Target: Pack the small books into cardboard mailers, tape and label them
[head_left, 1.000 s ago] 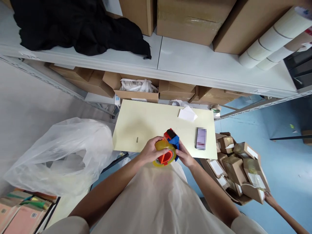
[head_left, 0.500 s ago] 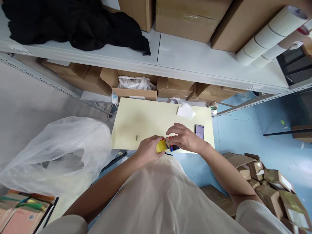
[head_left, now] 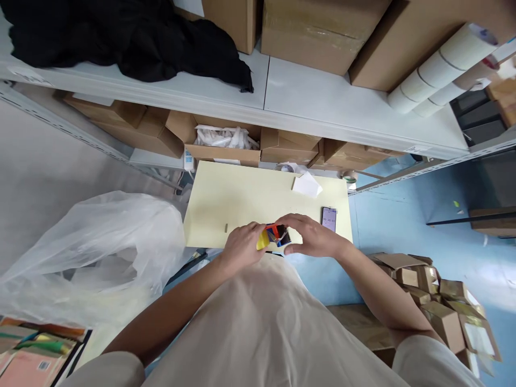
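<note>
The left hand (head_left: pixel 244 244) clasped a red-blue plastic tape dispenser (head_left: pixel 274 232) over the near edge of the pale-yellow rectangular tabletop (head_left: pixel 237 188); the right hand (head_left: pixel 314 236), thumb and fingers parted, curved beside it, contact unclear. On the tabletop's right lay a slim dark-framed phone (head_left: pixel 329 219).

I see the dispenser (head_left: pixel 277 234) held by the left hand (head_left: pixel 244 245), at the near edge of the worktop (head_left: pixel 226 188). Its body has blue and red parts, and a dark end with a row of teeth, which is turned toward the right hand (head_left: pixel 313 236). The tape (head_left: pixel 262 240) is yellow and sits at the opposite end; the left hand covers a big part of it, so its full round shape is hidden. The right hand's fingers (head_left: pixel 288 219) curve about the toothed end; whether they touch it, I cannot tell.
</note>
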`<state>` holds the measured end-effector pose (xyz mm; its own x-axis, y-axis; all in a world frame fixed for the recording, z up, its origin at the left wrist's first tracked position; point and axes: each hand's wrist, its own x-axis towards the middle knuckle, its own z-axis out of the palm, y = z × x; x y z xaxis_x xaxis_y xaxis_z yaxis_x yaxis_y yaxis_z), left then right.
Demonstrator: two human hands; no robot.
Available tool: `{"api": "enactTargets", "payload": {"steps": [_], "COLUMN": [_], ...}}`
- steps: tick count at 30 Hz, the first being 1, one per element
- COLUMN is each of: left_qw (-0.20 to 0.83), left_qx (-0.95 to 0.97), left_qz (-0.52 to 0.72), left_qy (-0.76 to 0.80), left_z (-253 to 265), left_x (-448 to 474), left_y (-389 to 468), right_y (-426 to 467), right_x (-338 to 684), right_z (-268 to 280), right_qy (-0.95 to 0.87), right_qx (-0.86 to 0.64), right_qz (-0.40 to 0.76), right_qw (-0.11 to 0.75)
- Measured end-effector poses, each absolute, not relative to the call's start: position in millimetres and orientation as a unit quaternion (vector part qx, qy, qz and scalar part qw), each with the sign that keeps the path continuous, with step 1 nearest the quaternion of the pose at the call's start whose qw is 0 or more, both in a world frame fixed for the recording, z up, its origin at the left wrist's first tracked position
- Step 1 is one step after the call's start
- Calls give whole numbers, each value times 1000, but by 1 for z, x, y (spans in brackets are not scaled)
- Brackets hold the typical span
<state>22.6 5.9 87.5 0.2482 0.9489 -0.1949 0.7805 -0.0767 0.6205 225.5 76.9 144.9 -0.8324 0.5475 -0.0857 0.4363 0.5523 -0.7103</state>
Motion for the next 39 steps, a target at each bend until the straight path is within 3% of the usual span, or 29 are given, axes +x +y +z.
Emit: {"api": "enactTargets", "payload": {"steps": [5,9,14,23,33,39], "left_qw": [309,290,258,249,209,207], "left_qx": [734,732,709,708,750,761], "left_qz": [104,74,39,2,-26,-50], "left_qy": [596,612,655,661,627,613], "left_z": [89,92,96,102,110,112], "left_x": [22,26,33,40,44,46], "left_y": [8,9,9,17,22,22], "right_y": [72,62,62,55,69,84], "right_x": [222,212,221,238,246,251], "right_z": [128,136,138,114,116,117], "right_qy": [-882,-812,-667,-537,-468,-549], "right_qx": [-303,-407,-531,-566,-611,-591], "right_qz": [353,407,522,625,638,591], "right_qw": [71,93,36,31,33,7]}}
